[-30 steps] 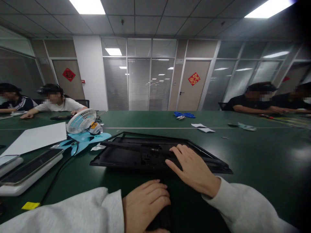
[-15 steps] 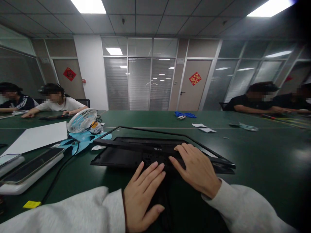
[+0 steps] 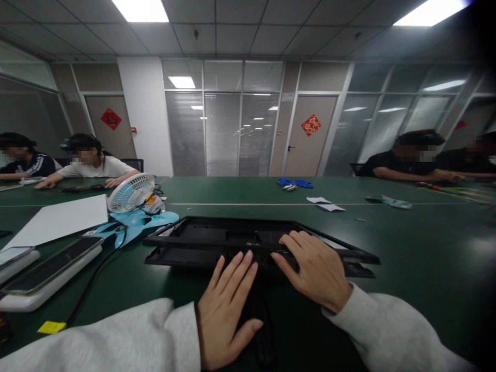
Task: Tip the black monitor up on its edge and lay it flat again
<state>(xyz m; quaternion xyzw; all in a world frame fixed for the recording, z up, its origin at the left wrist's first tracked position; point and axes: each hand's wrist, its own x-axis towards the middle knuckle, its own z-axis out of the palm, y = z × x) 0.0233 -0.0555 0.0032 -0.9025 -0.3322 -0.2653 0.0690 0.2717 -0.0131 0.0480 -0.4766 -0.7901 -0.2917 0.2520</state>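
A black monitor bezel [image 3: 201, 241] with an LG logo lies over a black monitor back shell [image 3: 178, 257] on the table before me. At the near side the bezel sits slightly above the shell. My right hand [image 3: 315, 268] is closed on the bezel's near bar, right of the logo, thumb below and fingers on top. My left hand [image 3: 228, 315] is open, its fingers stretched and the tips at the shell's near edge. Whether they press on it I cannot tell. Below the shell, a dark stand-like part [image 3: 265, 336] shows beside my left thumb.
On the left are a white fan [image 3: 132, 194] with a light blue base [image 3: 135, 225], a white board [image 3: 62, 219], a phone [image 3: 54, 263] on a white box and a cable [image 3: 91, 284]. Blue gloves [image 3: 296, 183] and papers [image 3: 325, 204] lie beyond. Several people sit across the table.
The bezel's far side has come down from its raised tilt, so the frame now lies nearly flat over the shell. My left fingers have shifted slightly left; my right hand keeps its hold.
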